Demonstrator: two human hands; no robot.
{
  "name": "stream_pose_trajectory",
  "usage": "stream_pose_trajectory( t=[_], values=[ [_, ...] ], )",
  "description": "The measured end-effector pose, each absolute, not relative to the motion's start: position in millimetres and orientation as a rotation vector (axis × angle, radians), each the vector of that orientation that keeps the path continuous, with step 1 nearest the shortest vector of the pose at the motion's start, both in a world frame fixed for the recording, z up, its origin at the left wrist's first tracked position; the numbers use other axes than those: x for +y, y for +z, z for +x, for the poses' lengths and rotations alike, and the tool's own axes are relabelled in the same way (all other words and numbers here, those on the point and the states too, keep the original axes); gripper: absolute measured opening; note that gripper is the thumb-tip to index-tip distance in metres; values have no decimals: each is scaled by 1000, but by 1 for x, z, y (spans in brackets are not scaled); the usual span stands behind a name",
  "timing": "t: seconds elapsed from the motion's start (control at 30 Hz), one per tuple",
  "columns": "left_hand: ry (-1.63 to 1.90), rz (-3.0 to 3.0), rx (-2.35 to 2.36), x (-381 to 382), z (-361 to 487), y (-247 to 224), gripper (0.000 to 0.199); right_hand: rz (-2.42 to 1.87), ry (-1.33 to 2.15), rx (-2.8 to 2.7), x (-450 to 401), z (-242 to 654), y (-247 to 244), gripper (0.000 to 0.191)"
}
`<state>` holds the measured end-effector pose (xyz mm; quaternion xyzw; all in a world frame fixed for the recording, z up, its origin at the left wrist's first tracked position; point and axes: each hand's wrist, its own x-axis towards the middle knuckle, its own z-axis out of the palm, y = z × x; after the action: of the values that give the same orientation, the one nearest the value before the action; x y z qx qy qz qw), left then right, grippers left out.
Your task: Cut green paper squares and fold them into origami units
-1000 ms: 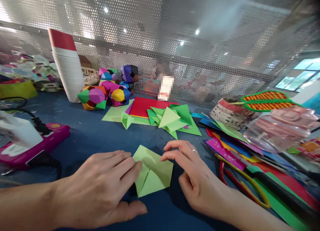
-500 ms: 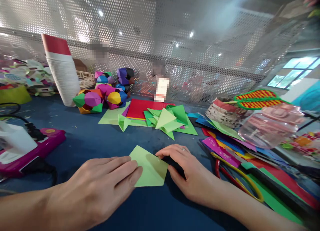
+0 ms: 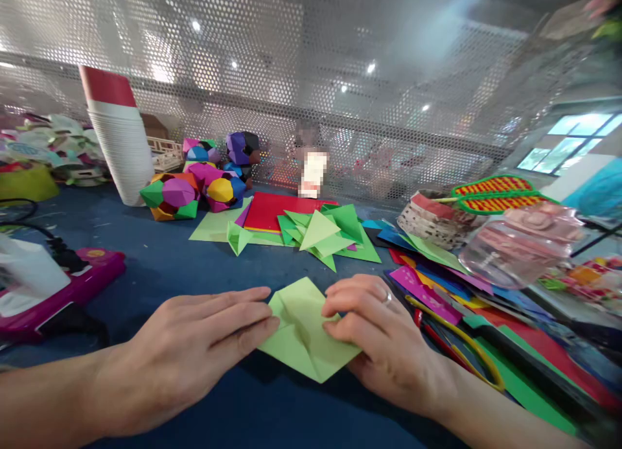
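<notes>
Lower centre of the frame: one folded light-green paper sheet (image 3: 304, 306), its plain face now replaced by creased flaps, leaving the folds accessible. Of two hands, the right hand (image 3: 386, 335) grips its right edge; the left hand (image 3: 179, 358) touches its left with straight fingers, grip unclear. Upper left: one white paper-cup stack (image 3: 121, 144).

Blue table (image 3: 194, 267) is pretty packed tbh: paper cup stack (image 3: 121, 138) and multicolored paper balls (image 3: 175, 195) back left, purple power strip (image 3: 92, 284) on the left, loose green pcs (image 3: 325, 235) w/ a red sheet (image 3: 272, 210) mid-back, colored papers (image 3: 432, 293) on the right.
</notes>
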<state>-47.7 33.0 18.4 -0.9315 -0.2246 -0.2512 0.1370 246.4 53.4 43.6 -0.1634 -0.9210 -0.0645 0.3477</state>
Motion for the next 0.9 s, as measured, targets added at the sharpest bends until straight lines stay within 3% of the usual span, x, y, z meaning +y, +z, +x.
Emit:
stream_pose_trajectory(
  t=[0.13,0.4,0.6,0.9],
  values=[
    [-728,-2731,-683,33,-37,28,46,-398,-446,-2516,45,242,45,23],
    [-825,-2841,-507,19,-19,54,30,-466,-391,-2573,43,240,43,24],
    [-789,-2927,-500,23,-18,53,36,-384,-158,-2698,43,242,41,22],
    [-706,-2995,-385,20,-21,56,31,-550,585,-2690,47,243,62,22]
  ],
)
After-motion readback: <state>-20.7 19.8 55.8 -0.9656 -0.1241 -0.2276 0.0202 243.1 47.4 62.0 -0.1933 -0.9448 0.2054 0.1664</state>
